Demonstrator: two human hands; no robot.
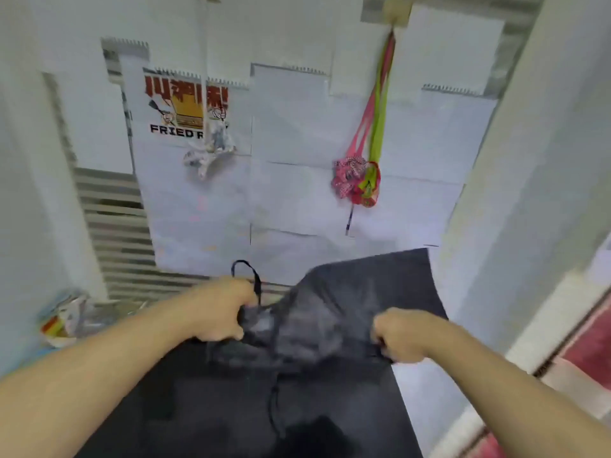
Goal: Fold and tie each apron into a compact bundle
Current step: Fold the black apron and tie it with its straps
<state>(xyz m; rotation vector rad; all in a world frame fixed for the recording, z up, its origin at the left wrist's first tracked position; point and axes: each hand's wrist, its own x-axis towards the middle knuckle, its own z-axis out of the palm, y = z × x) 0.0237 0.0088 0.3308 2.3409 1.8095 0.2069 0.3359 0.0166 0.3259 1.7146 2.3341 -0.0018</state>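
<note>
Both hands hold a black apron (324,325) up before a paper-covered wall (297,127): the left hand (224,312) has its fingers curled round the gathered top edge and a strap (254,279), and the right hand (400,335) has its fingers clenched on the other edge. Two tied bundles hang on the wall, one white (208,153), one pink and green (358,183).

wall: paper sheets (291,133) | "FRIED R.." poster (185,104) | crumpled wrappers? (66,320) btm-left
</note>
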